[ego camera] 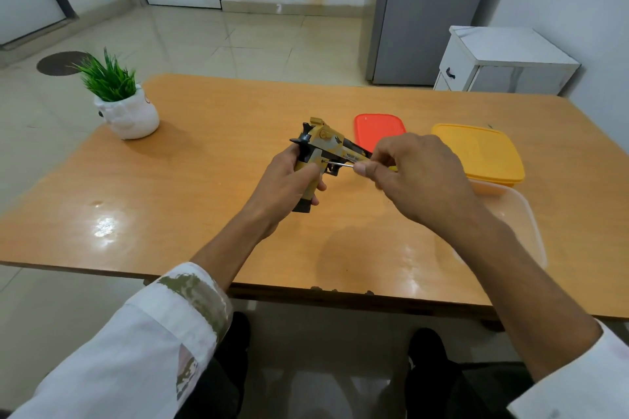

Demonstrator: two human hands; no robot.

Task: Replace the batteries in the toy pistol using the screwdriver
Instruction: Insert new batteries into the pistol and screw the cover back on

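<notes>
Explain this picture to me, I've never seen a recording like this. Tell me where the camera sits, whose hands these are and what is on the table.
There is no machine here. One camera is worn on a person's head and looks forward and down, so the two arms reaching in from the bottom edge are that person's own. The left hand grips the handle of a yellow and black toy pistol. The right hand pinches a thin screwdriver, whose tip meets the pistol's side near the trigger. Below them is a wooden table. On it are a small potted plant at the far left, a red lid, a yellow lid and a clear container at the right.
</notes>
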